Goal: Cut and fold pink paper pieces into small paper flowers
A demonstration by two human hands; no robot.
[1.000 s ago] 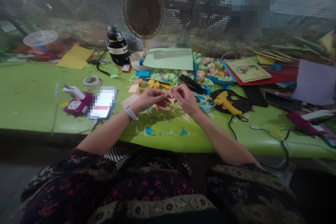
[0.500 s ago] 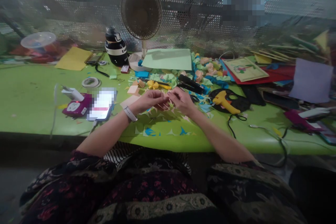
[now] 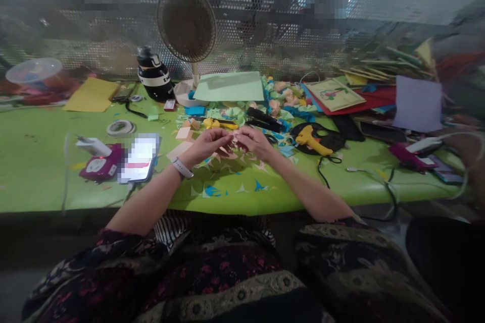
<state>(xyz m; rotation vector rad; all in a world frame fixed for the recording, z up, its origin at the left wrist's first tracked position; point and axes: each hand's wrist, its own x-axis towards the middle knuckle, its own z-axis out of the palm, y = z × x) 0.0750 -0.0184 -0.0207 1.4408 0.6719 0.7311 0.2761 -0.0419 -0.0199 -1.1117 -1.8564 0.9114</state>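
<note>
My left hand (image 3: 211, 144) and my right hand (image 3: 253, 142) meet over the middle of the green table, fingers bent into pinches and the fingertips close together. What they hold between them is too small and hidden to make out. Below and around them lie cut paper scraps (image 3: 259, 185) in blue, white and peach. Left of my left hand are peach paper squares (image 3: 184, 133). Just beyond the hands lie a yellow paper flower (image 3: 212, 123) and a black stapler (image 3: 265, 120). A yellow glue gun (image 3: 313, 140) rests on a black mat to the right.
At the left are a lit phone (image 3: 141, 157), a purple power strip (image 3: 102, 162) and a tape roll (image 3: 120, 127). A black bottle (image 3: 154, 78) and a fan (image 3: 186, 22) stand at the back. Green paper (image 3: 229, 87) covers the back middle. Cables trail at the right.
The view has turned slightly right, so the table's things sit further left. Both hands stay together with fingertips pinched, the fingers shifted only a little.
</note>
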